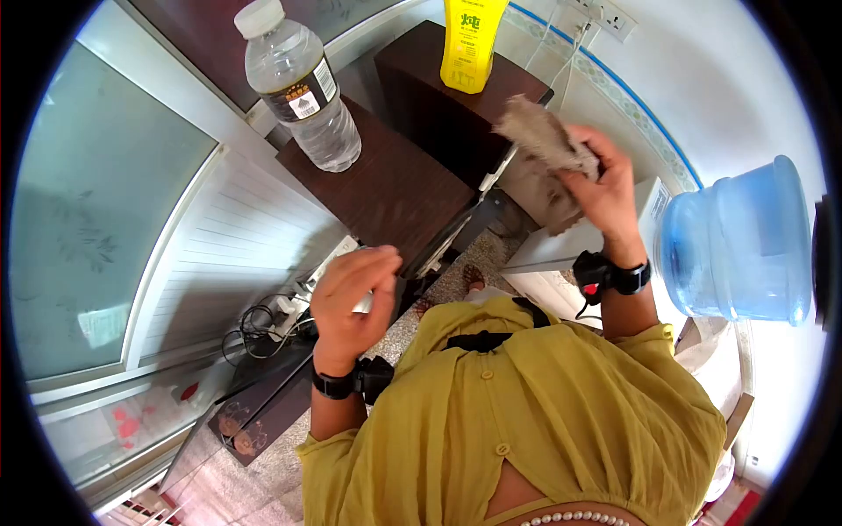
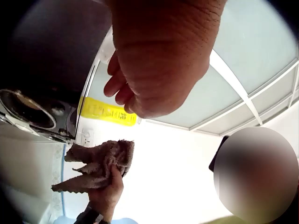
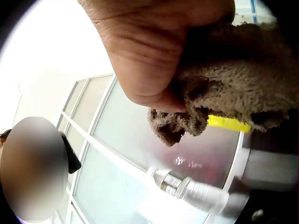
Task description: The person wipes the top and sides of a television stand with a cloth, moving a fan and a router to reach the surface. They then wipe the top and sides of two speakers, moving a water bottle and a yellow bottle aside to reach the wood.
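Observation:
In the head view the right hand (image 1: pixel 607 188) grips a brown fuzzy cloth (image 1: pixel 545 140), which hangs down from the fingers beside the dark brown cabinet top. The right wrist view shows the thumb pressed into the bunched cloth (image 3: pixel 233 79). The left hand (image 1: pixel 351 302) is raised near the front edge of the dark brown box (image 1: pixel 386 184), fingers fairly straight, holding nothing. On that box a clear water bottle (image 1: pixel 307 96) stands upright. A yellow bottle (image 1: pixel 470 48) stands on the farther dark surface (image 1: pixel 517 83).
A large blue water jug (image 1: pixel 737 241) sits at the right on a white dispenser. Black and white cables (image 1: pixel 263 324) lie at the lower left by the wall. Wall sockets (image 1: pixel 614 19) with plugged wires are at the top right. Frosted glass panels (image 1: pixel 114 219) line the left.

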